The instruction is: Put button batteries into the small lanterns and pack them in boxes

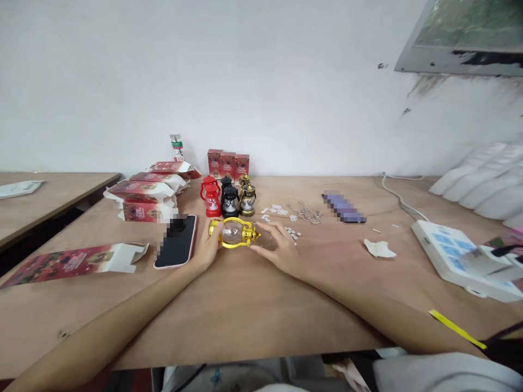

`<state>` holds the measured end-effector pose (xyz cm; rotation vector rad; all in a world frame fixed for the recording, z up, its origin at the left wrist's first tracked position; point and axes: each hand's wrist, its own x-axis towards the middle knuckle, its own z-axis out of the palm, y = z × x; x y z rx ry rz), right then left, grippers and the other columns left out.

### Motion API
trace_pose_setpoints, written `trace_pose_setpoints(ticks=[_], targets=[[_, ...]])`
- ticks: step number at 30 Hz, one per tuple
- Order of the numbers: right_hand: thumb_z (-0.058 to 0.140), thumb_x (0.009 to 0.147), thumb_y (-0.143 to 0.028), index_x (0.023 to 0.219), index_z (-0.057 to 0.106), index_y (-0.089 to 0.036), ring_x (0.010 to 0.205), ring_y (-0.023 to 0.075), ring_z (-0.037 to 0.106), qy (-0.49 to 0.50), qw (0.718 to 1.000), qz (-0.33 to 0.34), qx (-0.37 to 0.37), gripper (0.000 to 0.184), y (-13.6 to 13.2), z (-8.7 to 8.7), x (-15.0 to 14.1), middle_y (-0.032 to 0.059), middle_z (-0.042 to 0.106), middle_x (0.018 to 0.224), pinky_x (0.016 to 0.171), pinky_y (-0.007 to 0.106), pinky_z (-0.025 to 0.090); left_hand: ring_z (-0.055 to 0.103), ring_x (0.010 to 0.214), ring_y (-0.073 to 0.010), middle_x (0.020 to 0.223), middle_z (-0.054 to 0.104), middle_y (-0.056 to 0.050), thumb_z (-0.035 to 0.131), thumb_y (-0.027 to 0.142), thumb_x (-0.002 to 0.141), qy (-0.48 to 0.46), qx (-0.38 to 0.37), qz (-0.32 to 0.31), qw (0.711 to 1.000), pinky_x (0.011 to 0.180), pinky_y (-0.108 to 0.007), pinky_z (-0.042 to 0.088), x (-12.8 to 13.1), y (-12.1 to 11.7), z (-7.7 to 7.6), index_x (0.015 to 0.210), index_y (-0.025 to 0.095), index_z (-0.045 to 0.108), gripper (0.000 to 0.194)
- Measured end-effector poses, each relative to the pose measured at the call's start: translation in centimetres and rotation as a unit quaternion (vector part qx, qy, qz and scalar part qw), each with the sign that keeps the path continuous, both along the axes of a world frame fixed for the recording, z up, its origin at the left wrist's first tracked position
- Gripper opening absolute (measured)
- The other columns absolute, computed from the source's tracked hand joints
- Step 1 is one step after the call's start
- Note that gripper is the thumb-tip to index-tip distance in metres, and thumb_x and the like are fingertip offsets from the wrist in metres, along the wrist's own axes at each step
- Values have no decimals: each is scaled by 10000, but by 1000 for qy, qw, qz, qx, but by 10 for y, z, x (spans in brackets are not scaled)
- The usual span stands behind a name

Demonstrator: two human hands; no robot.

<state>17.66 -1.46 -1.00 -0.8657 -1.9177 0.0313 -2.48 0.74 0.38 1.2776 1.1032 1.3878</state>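
Note:
A small gold toy lantern with a clear globe lies on its side on the wooden table, held between both hands. My left hand grips its base end at the left. My right hand has its fingertips closed on the lantern's top end at the right. Just behind stand several small lanterns: red, black and bronze. Small white bits lie beside my right hand.
A phone lies left of my left hand. Flattened red boxes are stacked behind it, one unfolded box at far left. Upright red boxes stand by the wall. Metal wire pieces, a white device and a cable are at right.

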Motion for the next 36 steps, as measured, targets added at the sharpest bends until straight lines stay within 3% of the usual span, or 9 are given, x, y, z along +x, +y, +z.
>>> trace_pose_setpoints(ticks=[7, 24, 36], targets=[[613, 824, -410, 1237, 480, -238, 903, 192, 601, 7, 1000, 7, 0, 467, 1, -1, 0, 71, 572, 1016, 805, 348, 534, 388, 465, -71, 611, 444, 62, 590, 547, 694, -17, -18, 12, 1000, 388, -161, 257, -2, 7, -7, 841, 201, 482, 391], [633, 806, -420, 1308, 420, -259, 1003, 235, 604, -1, 999, 20, -33, 568, 5, -6, 0, 90, 579, 1110, 906, 419, 511, 370, 433, -50, 600, 451, 70, 637, 547, 650, -53, -20, -1, 998, 358, -146, 243, 2, 4, -1, 822, 186, 480, 429], [629, 809, -416, 1285, 424, -232, 1001, 227, 613, 8, 999, 32, -27, 550, 5, -7, 0, 107, 564, 1119, 883, 409, 540, 348, 388, -42, 541, 416, 90, 639, 572, 639, -50, -18, -15, 998, 340, -145, 243, 3, 4, -1, 790, 196, 427, 457]])
